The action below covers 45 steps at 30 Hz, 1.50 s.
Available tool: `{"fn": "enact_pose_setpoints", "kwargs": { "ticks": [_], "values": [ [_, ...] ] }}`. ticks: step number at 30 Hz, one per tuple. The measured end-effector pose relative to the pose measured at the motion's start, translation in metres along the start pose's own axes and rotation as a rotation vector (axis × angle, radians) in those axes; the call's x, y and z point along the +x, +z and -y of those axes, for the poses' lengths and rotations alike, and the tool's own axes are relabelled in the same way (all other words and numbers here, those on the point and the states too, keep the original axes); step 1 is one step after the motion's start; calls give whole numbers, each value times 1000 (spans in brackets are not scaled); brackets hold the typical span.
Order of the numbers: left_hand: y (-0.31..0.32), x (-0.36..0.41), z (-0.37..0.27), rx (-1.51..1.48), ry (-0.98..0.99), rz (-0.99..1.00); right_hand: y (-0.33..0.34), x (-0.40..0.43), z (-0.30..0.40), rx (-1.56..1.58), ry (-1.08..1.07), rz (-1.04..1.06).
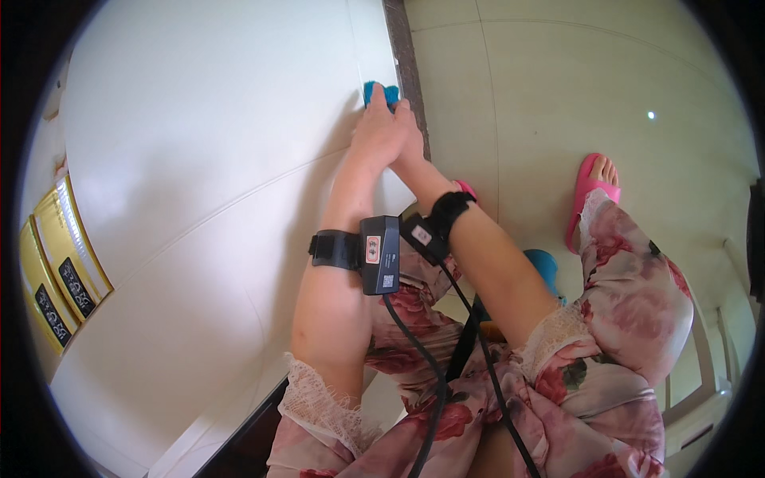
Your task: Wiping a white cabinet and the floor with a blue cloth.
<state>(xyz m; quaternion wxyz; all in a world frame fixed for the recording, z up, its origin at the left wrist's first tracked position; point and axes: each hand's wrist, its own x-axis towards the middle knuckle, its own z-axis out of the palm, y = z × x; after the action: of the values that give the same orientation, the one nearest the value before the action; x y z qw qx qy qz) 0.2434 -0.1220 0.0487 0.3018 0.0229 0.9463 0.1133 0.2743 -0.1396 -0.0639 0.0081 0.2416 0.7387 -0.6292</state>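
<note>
A small blue cloth (391, 93) is pressed against a glossy white tiled surface (239, 119), close to its dark brown edge strip (409, 71). My left hand (378, 128) lies over the cloth, with one finger stretched along it and the others bent around it. Just to the right and partly underneath, my right hand (412, 134) touches the left one near the cloth's lower edge; most of its fingers are hidden. Both forearms wear black straps with dark boxes (381, 256) and cables.
Gold packages (72, 251) bearing writing stand at the far left. Beige floor tiles (538, 77) spread out on the right, under a foot in a pink slipper (588, 173). A blue container (542, 266) shows below the right forearm, and pale furniture rails (702, 394) are at the lower right.
</note>
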Motion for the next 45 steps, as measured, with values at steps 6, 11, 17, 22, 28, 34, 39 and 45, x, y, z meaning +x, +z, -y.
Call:
{"fn": "enact_pose_setpoints", "kwargs": {
  "ticks": [6, 11, 17, 22, 28, 34, 39, 45],
  "values": [
    [2, -1, 21, 251, 184, -75, -10, 33, 9, -66, 31, 43],
    [-8, -8, 1, 156, 4, -15, -3, -11, 21, -62, -52, -74],
    [-25, -29, -5, 374, 219, -157, -5, 17, 40, -59, -118, -37],
    [-12, -33, -40, 359, 225, -102, 9, 11, 15, 822, -27, -170],
    [-19, -38, -24, 377, 293, -126, -12, 31, 27, 107, 3, -116],
    [-25, -42, -18, 524, 238, -63, -17, -25, 41, 82, 166, 70],
    [-10, -36, -33, 397, 321, -3, -29, 9, 15, -31, 79, -180],
    [-27, -43, -35, 442, 338, -88, -29, 33, 37, 134, -52, -401]
  ]
}}
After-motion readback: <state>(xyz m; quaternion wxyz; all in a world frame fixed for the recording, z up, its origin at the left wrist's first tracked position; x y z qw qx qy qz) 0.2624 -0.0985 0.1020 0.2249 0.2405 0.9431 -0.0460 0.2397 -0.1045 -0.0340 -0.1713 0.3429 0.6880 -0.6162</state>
